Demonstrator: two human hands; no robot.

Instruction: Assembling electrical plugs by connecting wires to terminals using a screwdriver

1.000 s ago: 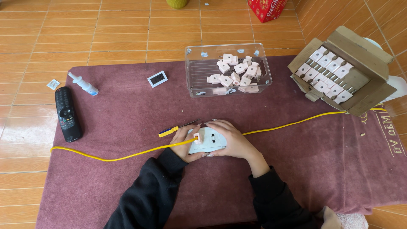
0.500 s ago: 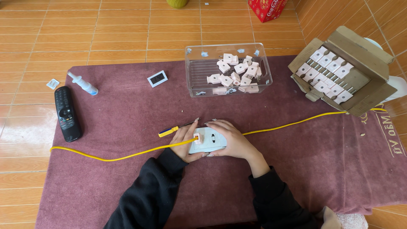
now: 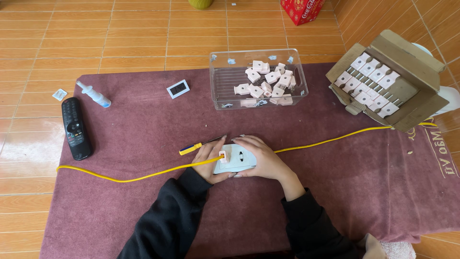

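1. Plainly, little has changed over the last second: both hands stay on the white socket block (image 3: 235, 158), the plug (image 3: 223, 156) seated at its left end.
2. Left hand (image 3: 207, 162) clamps the block's left end by the plug; right hand (image 3: 261, 158) lies clamped over its right side.
3. A yellow cable (image 3: 143, 175) runs out past both hands.
4. A screwdriver (image 3: 197, 146) lies just beyond the left hand.
5. Open mat (image 3: 143, 120) spreads ahead; a clear box (image 3: 258, 79) sits well beyond the right hand, and a remote (image 3: 75, 128) lies far left.
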